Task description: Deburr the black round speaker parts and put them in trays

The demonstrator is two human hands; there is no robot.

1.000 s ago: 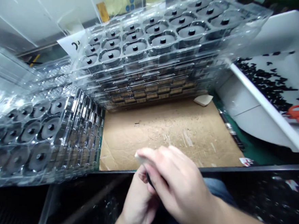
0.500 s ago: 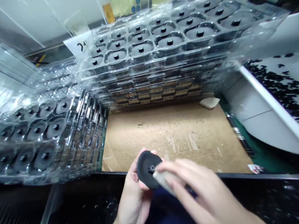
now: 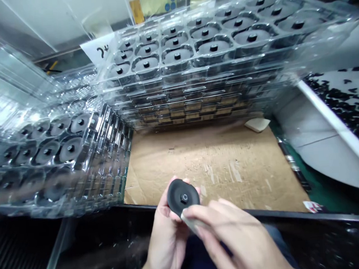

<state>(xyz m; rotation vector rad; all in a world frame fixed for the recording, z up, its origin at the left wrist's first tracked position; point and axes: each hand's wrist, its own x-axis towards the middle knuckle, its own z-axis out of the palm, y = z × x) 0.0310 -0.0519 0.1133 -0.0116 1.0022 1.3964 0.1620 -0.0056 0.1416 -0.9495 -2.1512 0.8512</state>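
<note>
My left hand (image 3: pixel 166 238) grips a round black disc part (image 3: pixel 183 196) with a small hub in its middle, holding it up over the front edge of the cardboard sheet (image 3: pixel 218 164). My right hand (image 3: pixel 236 241) is closed round a pale slim tool (image 3: pixel 190 223) whose tip touches the lower edge of the disc. Both hands are at the bottom centre of the view.
A stack of clear plastic trays (image 3: pixel 211 54) filled with black disc parts stands at the back; a second stack of trays (image 3: pixel 45 156) sits at the left. A white bin (image 3: pixel 329 120) with small black pieces lies at the right. A dark bench edge (image 3: pixel 326 216) runs along the front.
The black disc, hidden under my right hand a second ago, now shows in my left hand. My right hand slid down and right, its tool tip staying at the disc.
</note>
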